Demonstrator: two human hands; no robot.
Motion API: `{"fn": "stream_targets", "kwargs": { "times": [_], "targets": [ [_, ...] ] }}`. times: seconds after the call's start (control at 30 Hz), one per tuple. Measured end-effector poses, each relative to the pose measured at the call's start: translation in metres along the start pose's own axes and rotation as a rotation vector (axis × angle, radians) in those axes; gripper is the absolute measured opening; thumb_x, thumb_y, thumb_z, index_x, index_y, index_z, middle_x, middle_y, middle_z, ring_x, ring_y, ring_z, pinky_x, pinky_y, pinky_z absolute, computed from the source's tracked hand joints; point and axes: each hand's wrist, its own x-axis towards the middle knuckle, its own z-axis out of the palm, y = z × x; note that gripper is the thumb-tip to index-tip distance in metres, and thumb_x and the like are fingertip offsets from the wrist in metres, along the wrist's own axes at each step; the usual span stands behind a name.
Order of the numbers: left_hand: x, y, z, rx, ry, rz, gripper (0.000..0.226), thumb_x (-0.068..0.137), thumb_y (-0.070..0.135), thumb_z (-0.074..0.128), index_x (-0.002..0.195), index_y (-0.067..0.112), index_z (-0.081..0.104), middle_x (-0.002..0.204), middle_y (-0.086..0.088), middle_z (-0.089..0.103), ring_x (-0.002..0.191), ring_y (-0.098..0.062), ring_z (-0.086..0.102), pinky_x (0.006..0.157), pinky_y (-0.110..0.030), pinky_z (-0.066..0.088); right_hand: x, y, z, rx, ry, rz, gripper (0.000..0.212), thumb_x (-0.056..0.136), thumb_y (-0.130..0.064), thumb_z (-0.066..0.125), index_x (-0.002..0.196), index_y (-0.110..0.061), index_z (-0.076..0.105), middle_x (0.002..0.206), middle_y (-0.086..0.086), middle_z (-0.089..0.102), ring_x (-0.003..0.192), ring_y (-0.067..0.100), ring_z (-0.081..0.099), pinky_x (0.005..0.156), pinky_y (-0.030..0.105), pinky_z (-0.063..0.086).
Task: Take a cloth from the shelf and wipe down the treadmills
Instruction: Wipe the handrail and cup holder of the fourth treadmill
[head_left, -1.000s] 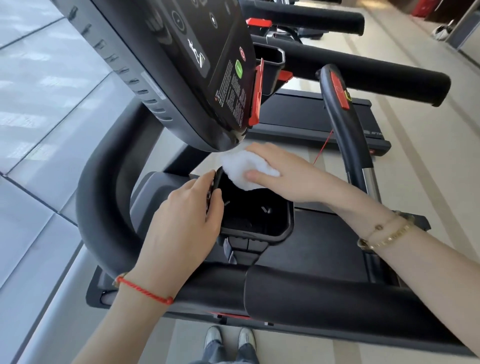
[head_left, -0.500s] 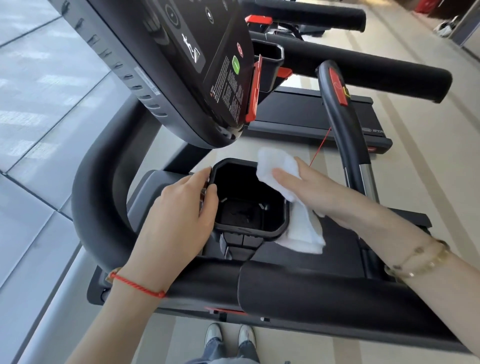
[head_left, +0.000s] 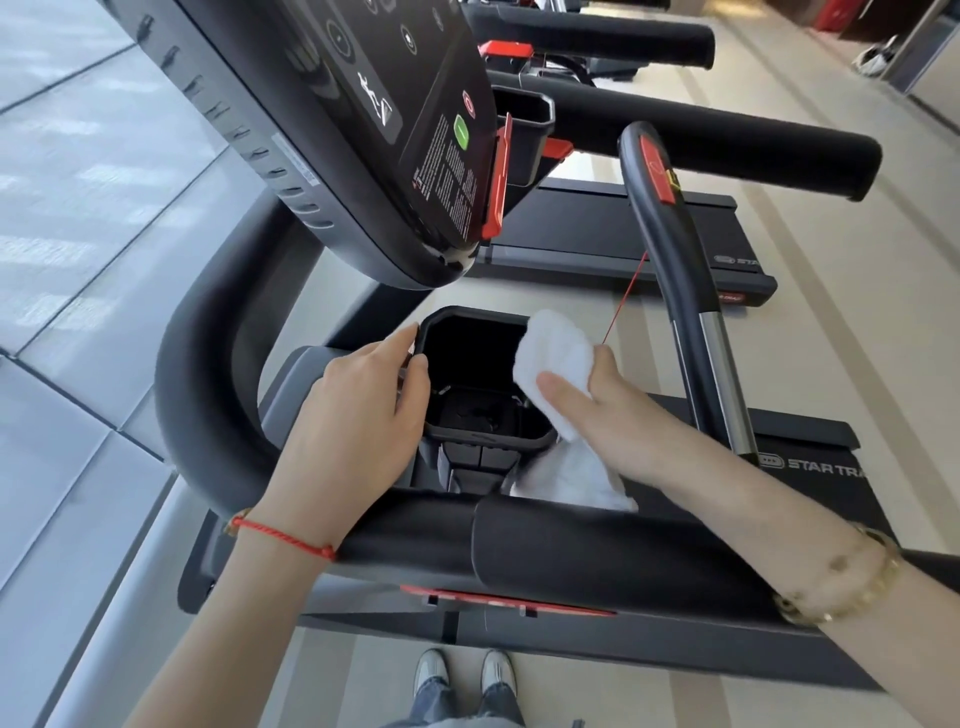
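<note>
I stand at the front of a black treadmill (head_left: 597, 551) and look down over its padded handlebar. A black cup holder (head_left: 488, 441) sits below the tilted console (head_left: 363, 130). My left hand (head_left: 358, 415) holds the cup holder's left rim, thumb on the edge. My right hand (head_left: 613, 400) grips a white cloth (head_left: 550, 358) and presses it against the holder's right rim. The cloth's loose end (head_left: 576, 478) hangs down outside the holder's right wall.
A curved side handle (head_left: 665, 249) with a red safety clip and red cord rises just right of my right hand. More treadmills (head_left: 623, 239) stand in a row beyond. Grey floor tiles (head_left: 78, 260) lie to the left. My shoes (head_left: 462, 675) show below.
My right hand moved the cloth from the holder's far left corner across to its right rim, and the cloth unfolded to hang down outside. My left hand stayed on the left rim.
</note>
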Motion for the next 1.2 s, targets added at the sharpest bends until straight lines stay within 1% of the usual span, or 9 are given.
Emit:
{"fn": "stream_targets", "kwargs": {
  "times": [0.13, 0.27, 0.4, 0.47, 0.67, 0.8, 0.9, 1.03, 1.2],
  "targets": [
    [-0.001, -0.002, 0.000, -0.029, -0.008, -0.013, 0.033, 0.100, 0.023, 0.046, 0.129, 0.017, 0.061, 0.078, -0.002, 0.065, 0.064, -0.017, 0.060, 0.067, -0.044, 0.054, 0.025, -0.012, -0.010, 0.005, 0.036, -0.113, 0.045, 0.104, -0.037, 0.040, 0.143, -0.018, 0.029, 0.142, 0.006, 0.044, 0.122, 0.022, 0.047, 0.093, 0.033, 0.036],
    [-0.002, -0.005, -0.002, -0.100, 0.002, -0.034, 0.038, 0.100, 0.021, 0.048, 0.136, 0.020, 0.060, 0.068, 0.003, 0.063, 0.068, -0.014, 0.059, 0.062, -0.018, 0.044, 0.011, -0.003, -0.014, -0.089, -0.003, -0.214, 0.045, 0.104, -0.037, 0.037, 0.145, -0.027, 0.025, 0.143, 0.001, 0.039, 0.124, 0.018, 0.044, 0.099, 0.032, 0.035],
    [-0.001, -0.007, -0.003, -0.136, -0.001, -0.044, 0.037, 0.099, 0.021, 0.049, 0.134, 0.021, 0.061, 0.072, 0.002, 0.068, 0.066, -0.014, 0.062, 0.068, -0.010, 0.044, -0.026, 0.009, -0.016, -0.198, -0.013, -0.321, 0.051, 0.095, -0.057, 0.028, 0.143, -0.037, 0.028, 0.135, -0.015, 0.029, 0.122, 0.001, 0.035, 0.098, 0.016, 0.029],
    [-0.001, -0.007, -0.003, -0.139, -0.010, -0.052, 0.038, 0.099, 0.022, 0.049, 0.135, 0.022, 0.061, 0.073, 0.006, 0.068, 0.069, -0.012, 0.063, 0.065, -0.005, 0.042, -0.043, 0.011, -0.014, -0.241, -0.004, -0.363, 0.061, 0.087, -0.065, 0.023, 0.140, -0.038, 0.034, 0.133, -0.021, 0.025, 0.127, 0.001, 0.030, 0.106, 0.021, 0.025],
    [-0.006, -0.005, -0.004, -0.150, 0.018, -0.066, 0.036, 0.100, 0.019, 0.048, 0.132, 0.023, 0.063, 0.066, 0.000, 0.066, 0.065, -0.015, 0.060, 0.067, -0.016, 0.046, -0.069, 0.003, 0.008, -0.536, 0.053, -0.597, 0.055, 0.096, -0.060, 0.021, 0.139, -0.035, 0.044, 0.141, -0.019, 0.030, 0.138, 0.009, 0.019, 0.114, 0.029, 0.018],
    [-0.009, -0.004, -0.007, -0.153, 0.005, -0.089, 0.036, 0.102, 0.019, 0.046, 0.132, 0.027, 0.062, 0.076, 0.007, 0.069, 0.066, -0.007, 0.061, 0.070, -0.031, 0.052, -0.049, -0.017, 0.024, -0.533, -0.022, -0.650, 0.052, 0.100, -0.053, 0.028, 0.145, -0.030, 0.040, 0.140, -0.014, 0.039, 0.133, 0.009, 0.028, 0.112, 0.022, 0.012],
    [-0.008, -0.005, -0.006, -0.168, 0.010, -0.104, 0.036, 0.102, 0.019, 0.045, 0.131, 0.029, 0.063, 0.080, 0.008, 0.069, 0.066, -0.006, 0.061, 0.068, -0.020, 0.048, -0.040, -0.019, 0.027, -0.492, -0.062, -0.661, 0.045, 0.103, -0.043, 0.036, 0.145, -0.027, 0.041, 0.138, -0.013, 0.041, 0.124, 0.008, 0.035, 0.107, 0.020, 0.019],
    [-0.009, -0.005, -0.006, -0.165, 0.020, -0.078, 0.035, 0.100, 0.017, 0.048, 0.129, 0.024, 0.065, 0.065, 0.005, 0.064, 0.061, -0.009, 0.057, 0.064, -0.016, 0.045, -0.057, 0.000, 0.013, -0.590, -0.006, -0.677, 0.048, 0.101, -0.045, 0.034, 0.143, -0.024, 0.044, 0.136, -0.009, 0.045, 0.123, 0.014, 0.042, 0.107, 0.022, 0.026],
    [-0.009, -0.003, -0.005, -0.172, 0.022, -0.083, 0.034, 0.098, 0.021, 0.052, 0.129, 0.023, 0.064, 0.077, 0.027, 0.059, 0.073, 0.011, 0.059, 0.066, 0.004, 0.037, -0.077, 0.010, 0.015, -0.679, 0.195, -0.608, 0.046, 0.099, -0.036, 0.042, 0.142, -0.023, 0.047, 0.136, -0.006, 0.046, 0.118, 0.013, 0.046, 0.099, 0.018, 0.031]
  ]
}}
